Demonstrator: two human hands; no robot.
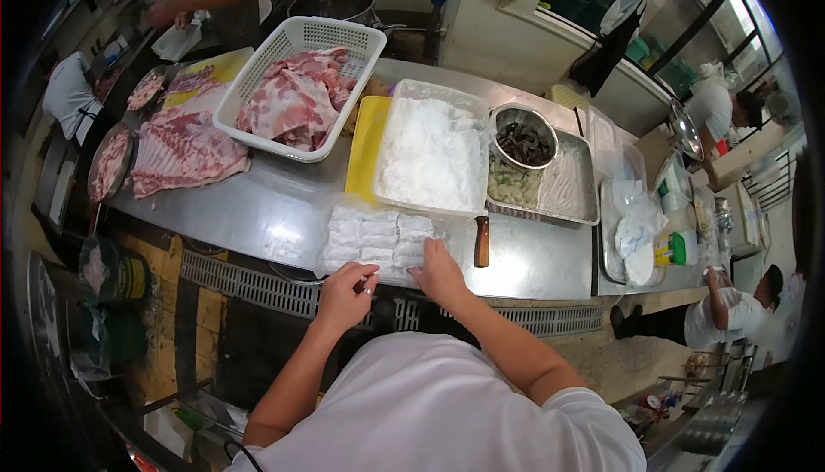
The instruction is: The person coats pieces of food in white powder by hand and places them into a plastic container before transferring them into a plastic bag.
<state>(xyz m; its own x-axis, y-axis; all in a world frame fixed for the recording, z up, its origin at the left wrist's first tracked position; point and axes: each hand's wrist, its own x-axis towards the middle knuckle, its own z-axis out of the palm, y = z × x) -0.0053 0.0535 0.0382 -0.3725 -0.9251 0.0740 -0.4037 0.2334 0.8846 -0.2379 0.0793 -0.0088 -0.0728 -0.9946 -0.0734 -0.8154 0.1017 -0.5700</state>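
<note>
A shallow clear tray (337, 257) at the table's near edge holds rows of white, flour-coated pieces (369, 236). My left hand (344, 292) is at the tray's near side, its fingers curled in towards the thumb; what is in them, if anything, is too small to make out. At the right end of the rows, my right hand (441, 276) has thumb and fingers closed around a coated piece, largely hidden under the hand. Just behind stands a clear plastic tub (384, 176) of white powder (434, 150). Beneath its left side is a yellow board (365, 141).
A wooden-handled knife (482, 244) lies to the right. Behind it, a metal tray (593, 206) bears a bowl (524, 160) of dark pieces. Leftward are a white basket (296, 25) of raw meat and a rib slab (189, 141). Co-workers stand left and right.
</note>
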